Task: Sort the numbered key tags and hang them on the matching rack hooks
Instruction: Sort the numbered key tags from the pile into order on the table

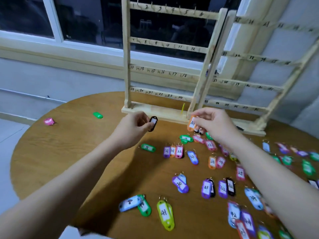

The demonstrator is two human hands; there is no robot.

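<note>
Scattered coloured plastic key tags (179, 184) crowd the round wooden table's (60, 152) near edge — left hand (133, 130) pinches a black oval tag (153, 123) upright, right hand (214, 125) pinches the orange tag marked 38 (191, 124), nearer the right wooden rack (269, 83).

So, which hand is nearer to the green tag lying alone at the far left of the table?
Left. The left hand, holding a black tag, is right of the green tag; the right hand is farther right.

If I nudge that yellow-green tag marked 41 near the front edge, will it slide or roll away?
The yellow-green tag 41 lies flat on the wooden table, so it would probably slide, not roll. It looks like thin rigid plastic, likely light. A second tag seems to lie under it and its ring may snag, so both could shift together.
</note>
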